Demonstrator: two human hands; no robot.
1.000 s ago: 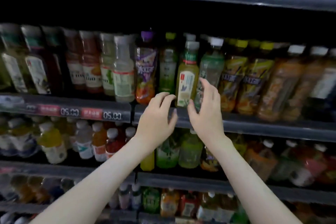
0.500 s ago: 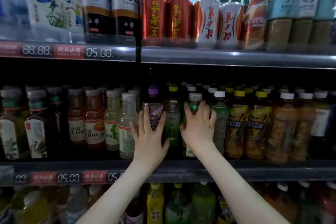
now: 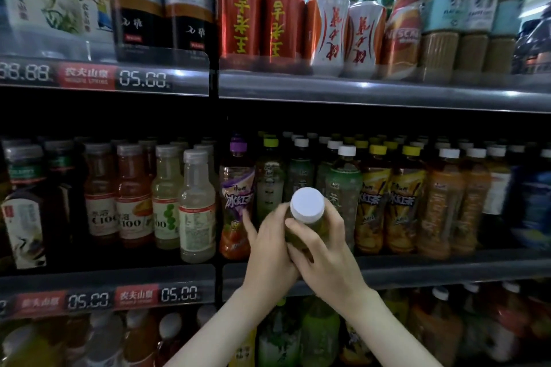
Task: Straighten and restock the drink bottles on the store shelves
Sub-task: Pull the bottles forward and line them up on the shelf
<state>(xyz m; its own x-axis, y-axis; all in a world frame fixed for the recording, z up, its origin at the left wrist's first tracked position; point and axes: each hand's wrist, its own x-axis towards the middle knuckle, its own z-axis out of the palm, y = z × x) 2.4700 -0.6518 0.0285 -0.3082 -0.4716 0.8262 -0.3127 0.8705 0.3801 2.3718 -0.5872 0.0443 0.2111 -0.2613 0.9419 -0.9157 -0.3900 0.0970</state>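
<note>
Both my hands hold a yellow-green tea bottle with a white cap (image 3: 307, 205), tipped so the cap points at me, in front of the middle shelf. My left hand (image 3: 269, 250) cups its left side and my right hand (image 3: 323, 253) wraps its right side and neck. Behind it stand rows of drink bottles: a purple-capped tea bottle (image 3: 237, 197), a green-labelled tea bottle with a white cap (image 3: 343, 185) and yellow-capped iced tea bottles (image 3: 372, 199).
The middle shelf edge (image 3: 447, 268) runs just under my hands. Pale juice bottles (image 3: 196, 205) and red-labelled ones stand to the left. The top shelf (image 3: 357, 89) carries red cans (image 3: 238, 21) and black-labelled bottles. More bottles fill the lower shelf (image 3: 319, 337).
My view rose from the lower shelves to the top one. The white-capped bottle came out of its row and tipped toward me; my left hand left the neighbouring bottles and joined the right on it.
</note>
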